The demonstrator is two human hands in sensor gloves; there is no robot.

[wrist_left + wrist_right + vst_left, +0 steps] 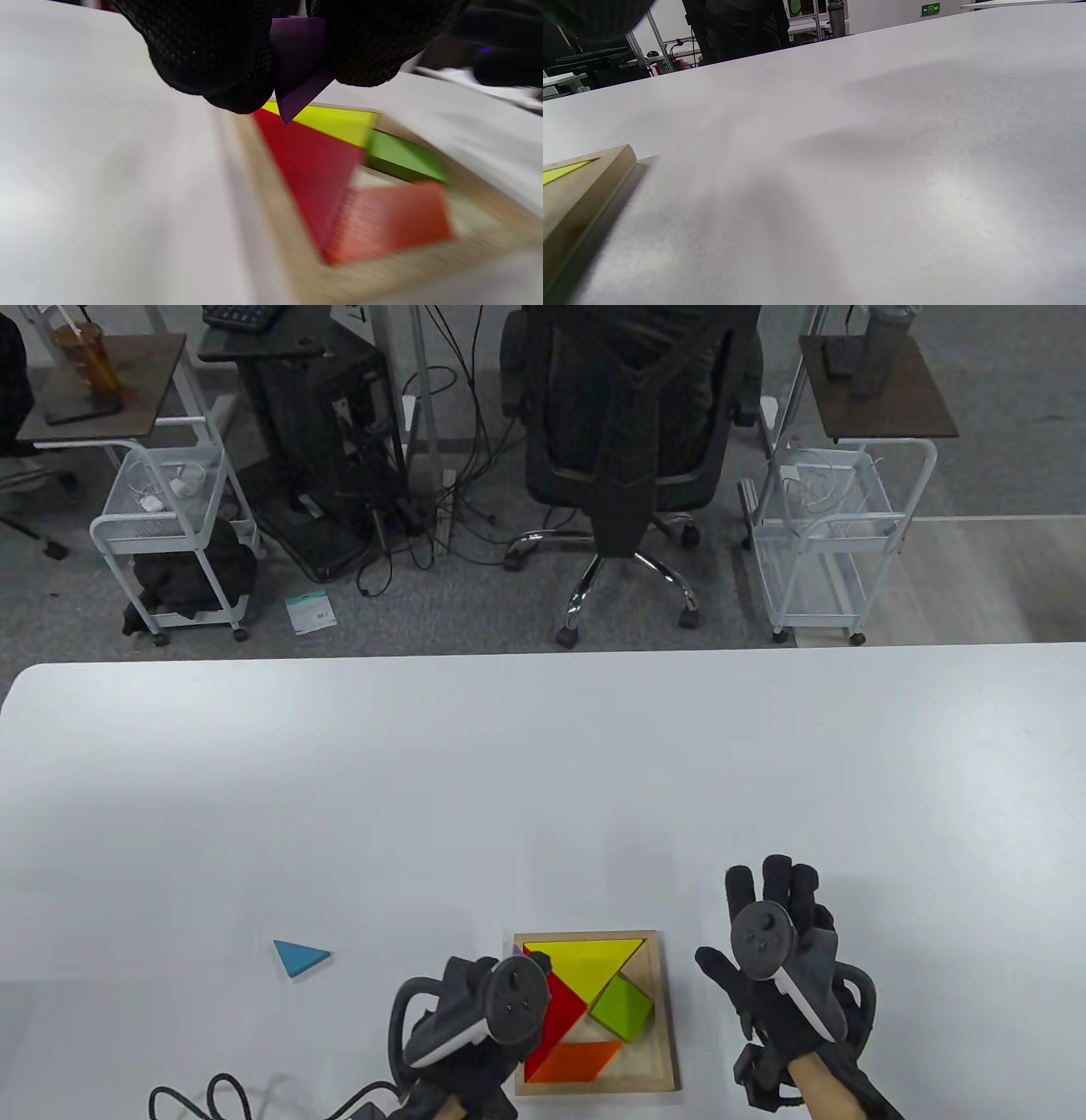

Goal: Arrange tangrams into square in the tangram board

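Left hand point(475, 1018) is pinching a purple tangram piece point(299, 67) between fingertips point(220, 55), holding it over the far-left corner of the tangram board point(670, 1010), which is sitting at the surface's near edge. The piece is looking small, rigid, light and smooth-faced — best gripped across its flat sides, as now. Yellow triangle point(585, 957), red triangle point(560, 1010), green square point(624, 1008) and orange parallelogram point(577, 1060) are lying in the board; a blue triangle point(299, 957) is waiting well left. Right hand point(780, 959) is hovering flat, fingers straight, empty. White surface point(543, 780) — office chair point(624, 432) and carts beyond.
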